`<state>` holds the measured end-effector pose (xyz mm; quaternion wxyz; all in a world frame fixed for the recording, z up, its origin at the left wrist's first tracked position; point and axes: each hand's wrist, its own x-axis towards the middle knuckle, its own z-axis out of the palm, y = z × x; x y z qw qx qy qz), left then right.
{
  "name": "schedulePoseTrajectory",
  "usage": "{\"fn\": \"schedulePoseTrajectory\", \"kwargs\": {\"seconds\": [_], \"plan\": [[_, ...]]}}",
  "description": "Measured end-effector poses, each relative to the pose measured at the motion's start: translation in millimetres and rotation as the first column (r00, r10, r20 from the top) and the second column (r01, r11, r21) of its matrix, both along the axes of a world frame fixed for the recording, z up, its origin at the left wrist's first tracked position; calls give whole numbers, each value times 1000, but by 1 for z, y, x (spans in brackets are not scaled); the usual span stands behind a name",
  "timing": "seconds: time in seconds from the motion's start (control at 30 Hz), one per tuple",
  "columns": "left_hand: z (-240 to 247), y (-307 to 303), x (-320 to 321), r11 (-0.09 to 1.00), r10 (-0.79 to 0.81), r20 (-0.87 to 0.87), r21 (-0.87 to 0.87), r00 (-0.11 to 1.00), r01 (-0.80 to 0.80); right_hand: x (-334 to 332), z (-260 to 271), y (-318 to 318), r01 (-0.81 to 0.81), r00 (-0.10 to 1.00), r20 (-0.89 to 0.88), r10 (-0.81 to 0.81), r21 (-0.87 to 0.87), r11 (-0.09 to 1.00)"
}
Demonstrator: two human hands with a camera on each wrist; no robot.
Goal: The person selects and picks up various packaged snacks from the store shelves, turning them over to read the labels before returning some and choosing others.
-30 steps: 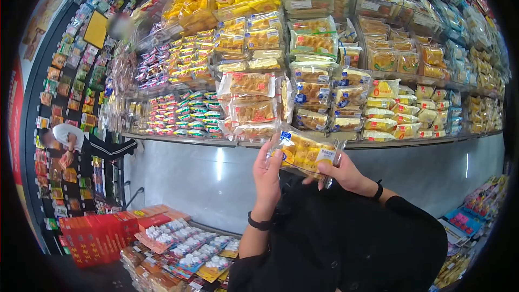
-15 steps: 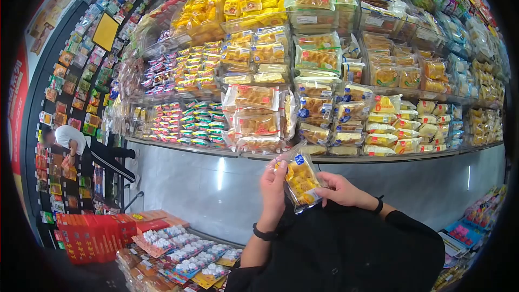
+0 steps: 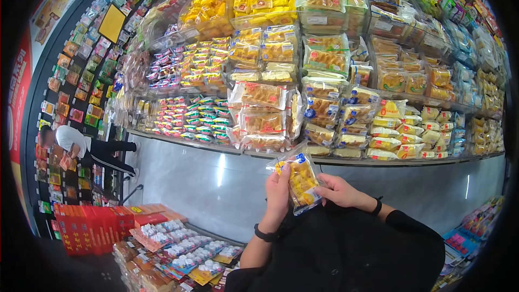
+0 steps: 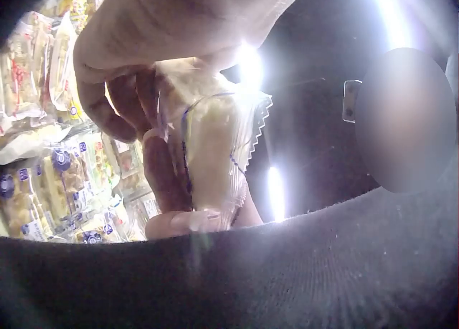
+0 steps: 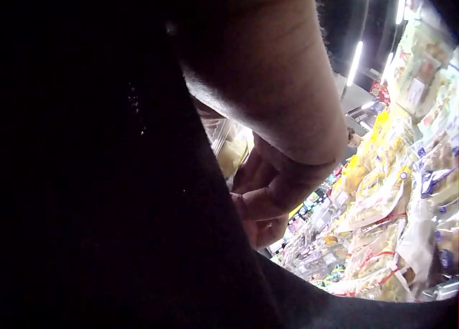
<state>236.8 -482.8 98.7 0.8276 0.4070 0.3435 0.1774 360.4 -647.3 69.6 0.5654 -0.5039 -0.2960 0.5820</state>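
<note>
A clear plastic packet of yellow-brown bread with a round blue logo is in front of the black-clothed torso. My left hand pinches its left side, thumb lying over the front. At the lower right edge, my right hand grips it with the thumb on top. The left wrist view shows the packet's pale back and its zigzag sealed edge, with fingers around it. In the right wrist view a dark sleeve hides much of the packet, and the right hand has its fingers bent by it.
Ahead is a tiered display full of packaged breads and snacks. Grey floor lies between it and me. Red boxes and a low stand of small packs are at the lower left. A person is beside the left shelves.
The packet has turned from lying crosswise to standing lengthwise, its blue logo now at the top. Both hands keep hold of it. The head view has shifted slightly.
</note>
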Motion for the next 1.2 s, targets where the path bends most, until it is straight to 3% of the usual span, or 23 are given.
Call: {"fn": "schedulePoseTrajectory", "kwargs": {"seconds": [0.2, 0.3, 0.77, 1.0, 1.2], "plan": [[0, -2, -7, 1000, 14, 19, -2, 1000, -14, -5, -4, 3, -8, 998, -57, 9, 27, 1000], [-3, -1, -12, 1000, 19, -24, 10, 1000, -19, 0, 1, 4, -102, 995, -15, 101, -7, 995], [5, 8, -44, 994, 104, -31, 27, 994, -104, -26, -14, 28, -134, 989, -59, 135, 16, 991], [-1, 56, -56, 996, 88, -2, -18, 996, -88, -36, -4, 71, -155, 986, -65, 153, -19, 988], [2, 142, -80, 998, 52, 52, 39, 997, -54, -61, -3, 148, -92, 994, -66, 92, -8, 996]]}}
